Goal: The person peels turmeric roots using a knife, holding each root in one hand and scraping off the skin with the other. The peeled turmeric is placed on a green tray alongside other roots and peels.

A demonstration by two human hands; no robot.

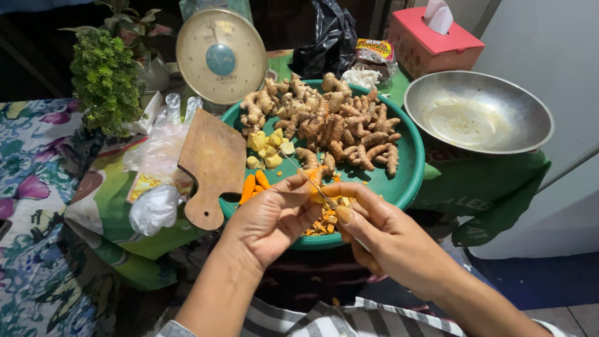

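Green tray (pixel 409 171) holds tan-brown roots (pixel 331 122), orange peeled pieces (pixel 254 185), pale yellow chunks (pixel 268 148). Red tissue box (pixel 430 47) at table's far right corner. Floral cloth (pixel 31 187) at left edge, silver bowl (pixel 477 112) right.

Packaging-wise: there's a red cardboard tissue box (pixel 435 39) at the back right with a white tissue poking out the top. Just left of it sits a small clear plastic packet with a yellow and red label (pixel 374 52), right beside a crumpled black plastic bag (pixel 324 39).

Single head cam, looks steeply down, close over green tray (pixel 409 168)
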